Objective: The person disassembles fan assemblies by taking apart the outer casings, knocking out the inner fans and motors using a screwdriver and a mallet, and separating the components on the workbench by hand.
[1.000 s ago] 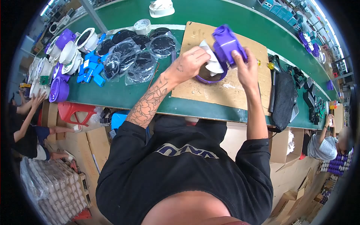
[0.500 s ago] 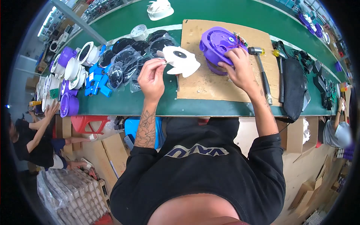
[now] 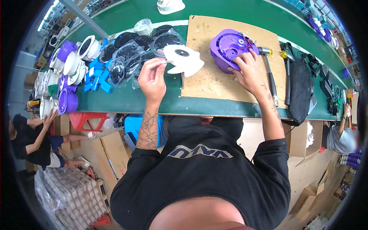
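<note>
My left hand pinches one blade edge of a white fan wheel with a dark round centre, held up over the left edge of the cardboard sheet. My right hand grips the near right rim of a purple round housing on the cardboard. Red wires and a small circuit board show at the housing's upper right. The underside of the housing is hidden.
Bagged black discs, blue blocks and white and purple housings lie left. A hammer, another tool and a black pouch lie right. Co-workers are at both sides.
The fan wheel has come out from beside the purple housing and moved left in my left hand. My right hand has turned the housing over and lowered it to the cardboard.
</note>
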`<action>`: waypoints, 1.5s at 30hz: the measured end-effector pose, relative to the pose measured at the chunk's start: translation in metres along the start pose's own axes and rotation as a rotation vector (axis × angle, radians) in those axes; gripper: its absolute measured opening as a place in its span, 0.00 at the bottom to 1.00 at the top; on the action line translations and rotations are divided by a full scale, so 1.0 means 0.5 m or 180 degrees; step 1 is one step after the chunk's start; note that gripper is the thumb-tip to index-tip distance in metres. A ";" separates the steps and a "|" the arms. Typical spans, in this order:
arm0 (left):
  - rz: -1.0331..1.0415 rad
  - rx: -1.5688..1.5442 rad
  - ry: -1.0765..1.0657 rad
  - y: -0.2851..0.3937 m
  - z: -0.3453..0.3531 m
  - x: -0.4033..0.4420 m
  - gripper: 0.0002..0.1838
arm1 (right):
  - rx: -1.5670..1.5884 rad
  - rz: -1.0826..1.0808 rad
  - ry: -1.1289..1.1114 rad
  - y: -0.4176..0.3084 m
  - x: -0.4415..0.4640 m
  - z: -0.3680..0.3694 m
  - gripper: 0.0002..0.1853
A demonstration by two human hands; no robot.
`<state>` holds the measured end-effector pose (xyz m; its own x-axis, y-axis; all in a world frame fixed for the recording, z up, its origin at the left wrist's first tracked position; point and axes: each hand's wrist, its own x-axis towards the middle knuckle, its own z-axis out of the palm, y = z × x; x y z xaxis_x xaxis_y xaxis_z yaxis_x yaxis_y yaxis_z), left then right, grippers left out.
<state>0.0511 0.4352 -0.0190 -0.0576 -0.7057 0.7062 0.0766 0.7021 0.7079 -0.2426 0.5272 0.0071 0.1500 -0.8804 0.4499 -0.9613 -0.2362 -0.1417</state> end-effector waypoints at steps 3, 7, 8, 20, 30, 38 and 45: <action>-0.0029 0.0000 -0.0006 0.000 0.000 -0.002 0.06 | -0.0003 -0.0041 0.0036 0.005 -0.001 0.002 0.14; -0.0088 -0.0008 0.0006 0.003 -0.005 -0.005 0.06 | -0.0004 -0.0076 0.0147 0.009 0.001 0.004 0.15; -0.0102 -0.0008 0.0026 0.000 -0.007 -0.007 0.06 | 0.0003 -0.0079 0.0140 0.008 0.001 0.004 0.15; -0.0194 0.0008 0.0035 -0.011 0.002 -0.007 0.06 | -0.0128 -0.0152 -0.0027 0.011 -0.001 -0.007 0.14; -0.0332 -0.0089 0.0021 -0.021 0.013 -0.004 0.06 | -0.0609 -0.0353 -0.0721 0.009 0.013 -0.024 0.24; -0.0310 -0.0151 -0.0005 -0.042 0.022 0.017 0.05 | -0.0633 -0.0285 -0.0127 0.125 0.150 -0.029 0.30; -0.0853 -0.0543 0.0147 -0.079 0.099 0.096 0.03 | -0.1218 0.0435 0.0129 0.440 0.351 0.084 0.26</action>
<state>-0.0041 0.3785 -0.0125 -0.0533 -0.8696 0.4908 0.2307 0.4675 0.8534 -0.4181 0.3031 0.0177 0.0130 -0.8743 0.4851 -0.9895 0.0587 0.1323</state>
